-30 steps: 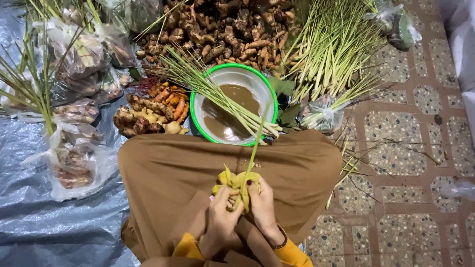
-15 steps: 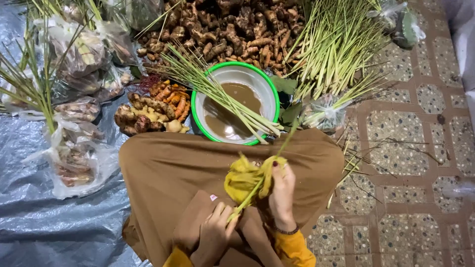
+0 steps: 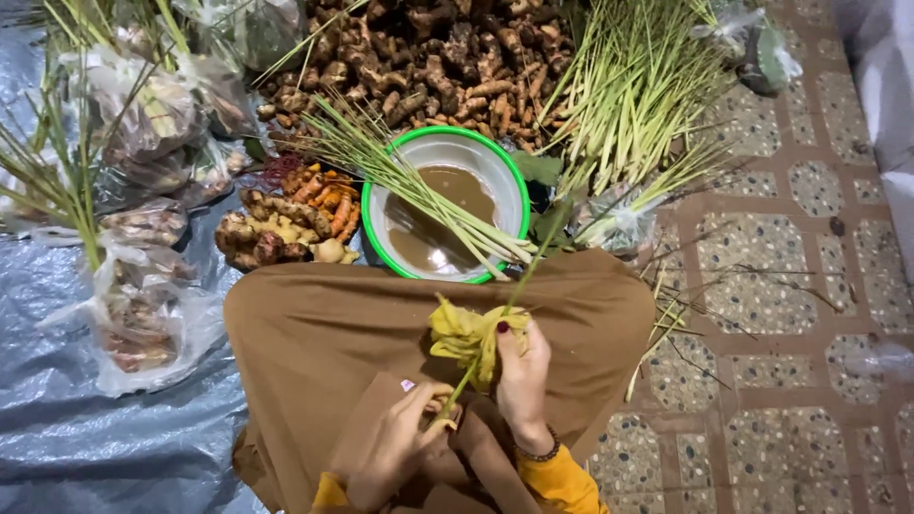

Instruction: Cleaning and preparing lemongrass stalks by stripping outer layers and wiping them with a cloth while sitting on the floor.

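Over my brown-skirted lap [image 3: 324, 333], my right hand [image 3: 522, 376] grips a yellow-green folded leaf bundle [image 3: 464, 335] near its top. My left hand [image 3: 392, 447] pinches the thin green stem [image 3: 460, 390] that runs down from the bundle. A long green stalk rises from the bundle toward the bowl. Just beyond my knees stands a white bowl with a green rim [image 3: 373, 259] holding brown water, with a bunch of lemongrass stalks [image 3: 419, 195] lying across it.
A pile of ginger-like roots [image 3: 428, 57] lies at the back. More lemongrass [image 3: 633, 105] fans out at the right. Turmeric and small roots [image 3: 286, 224] sit left of the bowl. Plastic bags of produce [image 3: 133, 324] rest on a blue tarp [image 3: 86, 447]. Patterned tiles [image 3: 790, 286] lie at the right.
My hands have drawn apart: the right lifted with the leaf bundle, the left dropped lower along the stem. The bundle looks tighter and more folded than before.
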